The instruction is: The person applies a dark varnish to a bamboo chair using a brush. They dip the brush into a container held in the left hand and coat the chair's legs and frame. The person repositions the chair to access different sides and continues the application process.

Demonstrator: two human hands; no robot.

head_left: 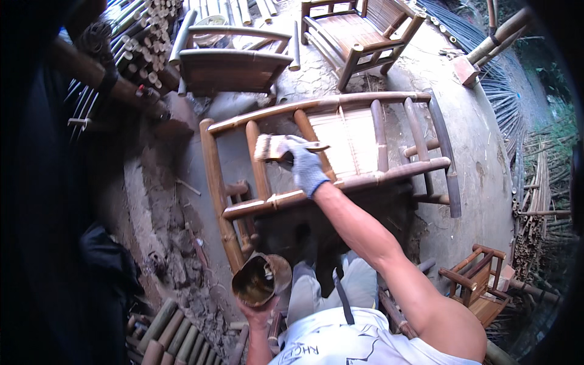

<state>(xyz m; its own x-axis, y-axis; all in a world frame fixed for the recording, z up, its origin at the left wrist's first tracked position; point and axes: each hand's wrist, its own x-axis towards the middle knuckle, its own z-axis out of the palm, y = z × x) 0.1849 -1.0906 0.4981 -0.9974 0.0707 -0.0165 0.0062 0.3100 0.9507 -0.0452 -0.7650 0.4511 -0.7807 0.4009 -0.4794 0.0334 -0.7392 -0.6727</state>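
A grey glove covers my right hand, which is closed round the handle of a wide flat brush. Its pale bristles point left, over the slats of a bamboo bench. Whether they touch a slat, I cannot tell. At the left end of this bench the poles look brown and glossy; those at the right end are greyer. Low at the lower left, my bare left hand supports a round container with brownish liquid inside. The container is tilted so that its mouth shows, and it hides most of my fingers.
Beyond the bench stand two bamboo chairs, one at left and one at right. A smaller chair is at the lower right. Cut bamboo poles are stacked at the upper left, more at the lower left.
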